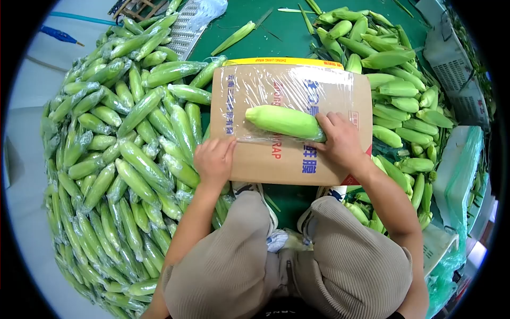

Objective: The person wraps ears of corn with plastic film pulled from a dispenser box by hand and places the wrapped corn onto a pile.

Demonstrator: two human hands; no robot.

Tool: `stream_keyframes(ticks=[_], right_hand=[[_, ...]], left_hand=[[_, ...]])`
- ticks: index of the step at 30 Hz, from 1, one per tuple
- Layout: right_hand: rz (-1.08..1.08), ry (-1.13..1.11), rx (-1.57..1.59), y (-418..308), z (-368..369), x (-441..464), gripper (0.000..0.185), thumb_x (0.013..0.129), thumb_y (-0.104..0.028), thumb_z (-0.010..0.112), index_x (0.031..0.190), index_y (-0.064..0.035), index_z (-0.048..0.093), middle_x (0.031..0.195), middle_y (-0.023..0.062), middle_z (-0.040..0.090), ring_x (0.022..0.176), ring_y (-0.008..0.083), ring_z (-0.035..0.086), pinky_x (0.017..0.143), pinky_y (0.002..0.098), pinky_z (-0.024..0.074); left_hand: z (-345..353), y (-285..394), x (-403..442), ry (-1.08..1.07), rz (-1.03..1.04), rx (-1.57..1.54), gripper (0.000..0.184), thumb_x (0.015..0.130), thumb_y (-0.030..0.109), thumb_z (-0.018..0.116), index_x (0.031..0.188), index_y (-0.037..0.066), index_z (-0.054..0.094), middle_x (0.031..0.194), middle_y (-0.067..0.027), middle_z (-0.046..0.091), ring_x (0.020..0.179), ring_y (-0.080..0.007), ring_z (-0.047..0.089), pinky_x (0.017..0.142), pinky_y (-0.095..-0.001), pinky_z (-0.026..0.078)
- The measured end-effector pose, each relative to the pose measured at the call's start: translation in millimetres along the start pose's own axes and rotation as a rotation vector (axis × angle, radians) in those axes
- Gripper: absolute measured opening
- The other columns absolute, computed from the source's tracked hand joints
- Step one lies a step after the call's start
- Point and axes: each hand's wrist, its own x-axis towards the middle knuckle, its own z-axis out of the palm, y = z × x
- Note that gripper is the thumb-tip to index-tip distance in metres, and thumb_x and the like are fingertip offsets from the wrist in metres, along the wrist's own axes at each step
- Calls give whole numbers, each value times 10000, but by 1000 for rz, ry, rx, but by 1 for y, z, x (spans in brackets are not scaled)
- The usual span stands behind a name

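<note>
A green ear of corn in its husk (284,122) lies crosswise on clear plastic wrap (265,87), which is spread over a cardboard box (255,165) in front of my knees. My right hand (342,141) is closed around the corn's right end, with the thumb on the side facing me. At the box's left side, my left hand (215,159) pinches the near left corner of the wrap between thumb and fingers. A yellow strip with printed lettering (287,62) runs along the box's far edge.
A large heap of film-wrapped corn (133,159) rises on the left. Unwrapped corn (404,101) is piled on the right, beside white crates (451,58) and green plastic sheeting (446,282). A loose husked ear (236,36) lies on the green floor (287,40) beyond the box.
</note>
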Motion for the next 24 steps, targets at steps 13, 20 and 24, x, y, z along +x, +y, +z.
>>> stream_keyframes(ticks=[13, 20, 24], right_hand=[[-67, -122, -94, -18, -22, 17, 787, 819, -639, 748, 1383, -122, 564, 1158, 182, 652, 1113, 387, 637, 876, 507, 519], [-90, 169, -173, -11, -3, 70, 901, 743, -529, 842, 1450, -69, 524, 1368, 149, 573, 1252, 347, 570, 1045, 485, 473], [-51, 163, 33, 29, 6, 111, 858, 744, -515, 870, 1382, -30, 564, 1262, 198, 649, 1164, 378, 628, 957, 448, 535]], left_hand=[[-3, 77, 64, -251, 318, -296, 556, 1028, 281, 623, 1531, 86, 484, 1492, -178, 592, 1365, -389, 566, 1149, -551, 415], [29, 49, 210, 138, 83, 65, 465, 1006, 390, 647, 1381, 115, 644, 1397, -147, 661, 1378, -371, 547, 1166, -540, 386], [16, 69, 171, 2, 285, -79, 512, 911, 232, 721, 1407, 152, 621, 1427, -74, 644, 1420, -309, 526, 1210, -620, 286]])
